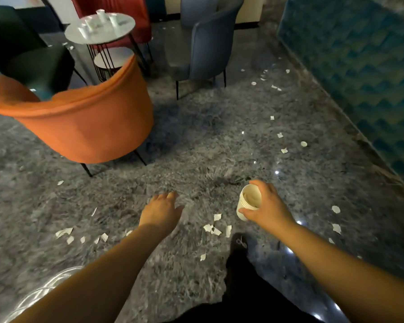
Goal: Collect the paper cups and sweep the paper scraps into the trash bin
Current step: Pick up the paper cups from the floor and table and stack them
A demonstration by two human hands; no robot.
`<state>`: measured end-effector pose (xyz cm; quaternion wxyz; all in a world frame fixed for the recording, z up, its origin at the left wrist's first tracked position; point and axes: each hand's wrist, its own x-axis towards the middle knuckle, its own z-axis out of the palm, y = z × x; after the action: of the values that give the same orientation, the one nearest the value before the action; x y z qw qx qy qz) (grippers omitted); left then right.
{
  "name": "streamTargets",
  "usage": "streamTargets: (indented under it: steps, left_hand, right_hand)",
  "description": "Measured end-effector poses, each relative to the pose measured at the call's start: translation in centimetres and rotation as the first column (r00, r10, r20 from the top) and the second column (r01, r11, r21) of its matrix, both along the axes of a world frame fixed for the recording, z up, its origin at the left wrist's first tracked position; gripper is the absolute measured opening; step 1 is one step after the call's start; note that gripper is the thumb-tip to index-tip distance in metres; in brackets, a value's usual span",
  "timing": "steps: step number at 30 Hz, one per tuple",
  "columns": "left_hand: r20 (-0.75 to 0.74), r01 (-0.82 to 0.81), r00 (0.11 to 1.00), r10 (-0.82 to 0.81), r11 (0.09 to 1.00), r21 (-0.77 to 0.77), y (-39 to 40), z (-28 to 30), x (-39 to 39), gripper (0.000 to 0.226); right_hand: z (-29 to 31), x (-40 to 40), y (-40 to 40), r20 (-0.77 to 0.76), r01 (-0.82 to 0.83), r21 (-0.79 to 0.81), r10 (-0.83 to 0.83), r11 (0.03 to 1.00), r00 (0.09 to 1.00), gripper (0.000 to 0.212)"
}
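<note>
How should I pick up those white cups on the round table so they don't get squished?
Probably take each of the cups by its side wall, just below the rim, with thumb on one side and fingers opposite, coming in from the side. They stand upright on the round table, so the walls are free all round. The right hand holds the cup stack much this way.

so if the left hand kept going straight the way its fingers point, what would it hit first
Probably nothing soon: the open left hand points up and slightly right over bare shaggy grey carpet. Farther along that line stands the grey-blue upholstered armchair, though depth is hard to judge. The rounded orange fabric chair sits left of it.
</note>
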<state>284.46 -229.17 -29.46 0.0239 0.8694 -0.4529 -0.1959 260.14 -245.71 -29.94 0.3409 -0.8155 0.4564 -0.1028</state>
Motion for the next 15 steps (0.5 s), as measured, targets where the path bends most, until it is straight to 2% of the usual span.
streamTargets:
  steps: [4, 15]
  left_hand:
    - [-0.007, -0.009, 1.000, 0.009, 1.000, -0.007, -9.0, -0.4, 4.6, 0.048]
    - [0.000, -0.107, 0.994, 0.107, 0.994, -0.029, -29.8, 1.6, 16.6, 0.048]
  right_hand:
    - [-0.7, 5.2, -8.8, -0.006, -0.002, 0.008, 0.002, 1.000, 1.000, 0.079]
    - [2.0, 20.9, -31.8, -0.027, -0.176, -0.037, 0.175, 0.984, 0.984, 0.077]
